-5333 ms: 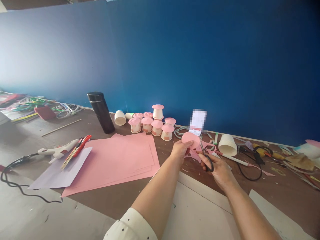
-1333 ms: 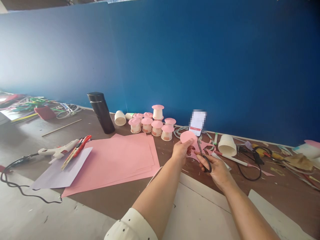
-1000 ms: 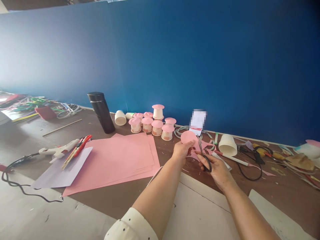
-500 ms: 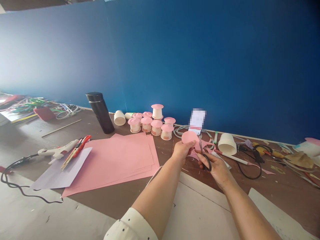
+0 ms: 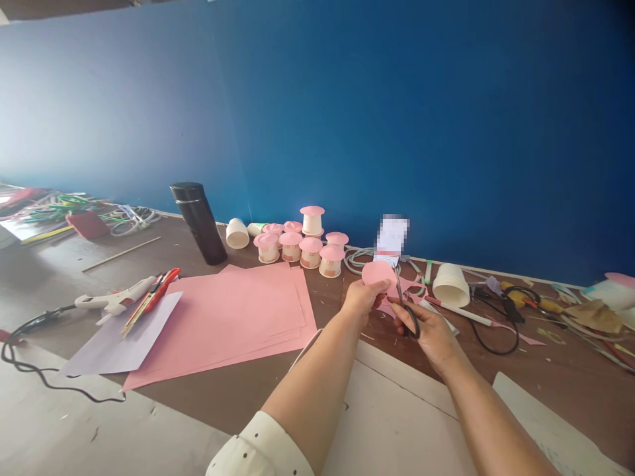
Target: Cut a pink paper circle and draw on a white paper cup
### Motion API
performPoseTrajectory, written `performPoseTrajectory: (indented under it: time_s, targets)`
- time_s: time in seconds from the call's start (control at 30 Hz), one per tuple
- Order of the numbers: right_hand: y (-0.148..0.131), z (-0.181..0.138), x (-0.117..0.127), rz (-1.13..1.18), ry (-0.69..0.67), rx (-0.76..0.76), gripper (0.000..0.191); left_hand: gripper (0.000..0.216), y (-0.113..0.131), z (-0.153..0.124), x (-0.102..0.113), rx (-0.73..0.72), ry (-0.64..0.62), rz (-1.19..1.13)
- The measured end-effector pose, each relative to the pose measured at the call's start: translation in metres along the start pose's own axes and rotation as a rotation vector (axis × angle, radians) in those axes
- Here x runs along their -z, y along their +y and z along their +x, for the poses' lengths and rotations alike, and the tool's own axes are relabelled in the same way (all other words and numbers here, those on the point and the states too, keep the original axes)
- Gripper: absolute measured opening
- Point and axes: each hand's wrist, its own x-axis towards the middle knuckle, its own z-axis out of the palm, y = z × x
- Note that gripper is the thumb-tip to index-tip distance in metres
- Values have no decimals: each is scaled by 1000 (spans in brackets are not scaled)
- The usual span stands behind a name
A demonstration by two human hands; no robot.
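Pinched between the thumb and fingers of my left hand (image 5: 364, 297) is a round piece of pink paper (image 5: 378, 272). My right hand (image 5: 431, 334) grips black-handled scissors (image 5: 407, 317), whose blades point up and away along the right edge of the pink circle. Pink paper scraps (image 5: 409, 285) lie just beyond and beside the scissors. To the left stand several small paper-cup houses (image 5: 311, 256) with pink roofs, one raised above the others.
Pink sheets (image 5: 233, 311) lie at left, with a lilac sheet (image 5: 129, 344), a box cutter (image 5: 149, 303) and a glue gun (image 5: 116, 297). Behind them stands a black flask (image 5: 199, 225). White cups (image 5: 450, 285), cords and scraps lie at right, below a blue wall (image 5: 347, 119).
The pink paper circle has shifted very slightly in my left hand. Both hands and the scissors stay almost where they were.
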Motion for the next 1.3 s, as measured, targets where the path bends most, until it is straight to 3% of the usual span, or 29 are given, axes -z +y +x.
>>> performPoseTrajectory:
  time_s: [0.8, 1.3]
  targets:
    - [8, 4, 3, -21, -19, -15, 47, 26, -1, 2, 0, 0, -11, 3]
    - [9, 4, 1, 29, -18, -38, 51, 25, 1, 0, 2, -15, -3, -49]
